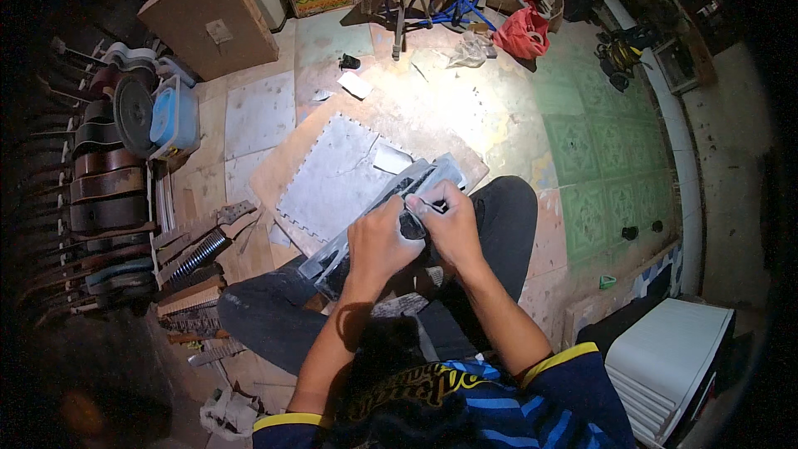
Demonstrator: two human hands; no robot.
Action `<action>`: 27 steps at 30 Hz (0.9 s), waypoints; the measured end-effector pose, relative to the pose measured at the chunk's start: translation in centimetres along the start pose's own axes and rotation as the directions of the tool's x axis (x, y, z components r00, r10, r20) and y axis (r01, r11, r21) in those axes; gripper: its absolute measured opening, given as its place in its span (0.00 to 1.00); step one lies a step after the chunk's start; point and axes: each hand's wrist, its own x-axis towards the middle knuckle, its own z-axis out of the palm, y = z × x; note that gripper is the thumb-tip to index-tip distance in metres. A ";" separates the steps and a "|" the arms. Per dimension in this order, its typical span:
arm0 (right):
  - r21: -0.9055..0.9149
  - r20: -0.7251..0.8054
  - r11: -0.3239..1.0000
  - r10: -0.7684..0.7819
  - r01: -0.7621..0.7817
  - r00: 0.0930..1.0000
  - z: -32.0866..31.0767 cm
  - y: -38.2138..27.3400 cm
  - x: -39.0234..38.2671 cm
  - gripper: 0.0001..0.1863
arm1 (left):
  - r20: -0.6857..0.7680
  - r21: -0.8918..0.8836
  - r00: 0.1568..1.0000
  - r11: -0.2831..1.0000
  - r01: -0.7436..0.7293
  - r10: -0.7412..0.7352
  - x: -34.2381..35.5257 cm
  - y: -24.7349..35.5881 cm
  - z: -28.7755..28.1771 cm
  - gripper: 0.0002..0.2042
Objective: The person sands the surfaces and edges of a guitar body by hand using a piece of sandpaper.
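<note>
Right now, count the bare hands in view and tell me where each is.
2: the left hand over the long grey piece, and the right hand close by on its right. No others show; the dark edges could hide some.

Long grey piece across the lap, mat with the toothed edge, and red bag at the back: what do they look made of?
Long grey piece: matte, dusty; wood or metal, the powdery coat hides which.
Mat: likely foam, dull, judging by its jigsaw-toothed edge.
Red bag: probably thin plastic, given its loose crumples.
</note>
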 end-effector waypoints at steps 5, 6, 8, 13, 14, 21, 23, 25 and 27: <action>-0.028 -0.035 0.991 -0.131 0.130 0.991 -1.3 -0.1 -1.8 0.13 | -0.027 -0.058 1.000 0.998 0.013 -0.014 0.8 0.5 -0.8 0.15; -0.022 -0.043 0.991 -0.129 0.129 0.991 -0.6 -0.5 -0.9 0.13 | -0.022 -0.053 1.000 0.999 0.007 -0.008 0.7 0.3 -0.8 0.15; -0.107 -0.009 0.985 -0.138 0.137 0.990 0.6 -1.2 0.6 0.14 | 0.039 -0.033 0.997 0.998 0.062 -0.061 0.4 -0.2 -0.1 0.11; -0.294 -0.039 0.919 -0.285 0.261 0.958 -1.0 -1.9 -3.0 0.12 | 0.018 -0.025 1.000 1.000 0.011 -0.010 -0.2 0.2 0.3 0.09; -0.294 -0.035 0.919 -0.285 0.263 0.958 -0.4 -2.5 -2.2 0.12 | -0.027 0.001 1.000 1.000 0.000 0.000 -0.4 0.2 0.4 0.09; -0.426 -0.012 0.827 -0.410 0.366 0.912 -0.6 -2.3 -3.8 0.13 | 0.019 -0.032 1.000 0.999 0.025 -0.025 0.1 0.0 -0.5 0.09; -0.430 -0.011 0.808 -0.450 0.402 0.893 0.1 -2.4 -1.8 0.12 | 0.034 -0.026 0.999 0.999 0.029 -0.028 0.0 0.0 0.0 0.09; -0.440 -0.021 0.796 -0.471 0.415 0.882 1.3 -3.1 -0.2 0.12 | -0.032 -0.026 0.999 0.999 -0.023 0.022 -0.1 -0.4 0.4 0.10; -0.455 -0.014 0.799 -0.448 0.393 0.894 0.8 -2.7 -1.5 0.12 | -0.021 -0.035 1.000 0.999 -0.018 0.017 -0.2 -0.8 0.5 0.11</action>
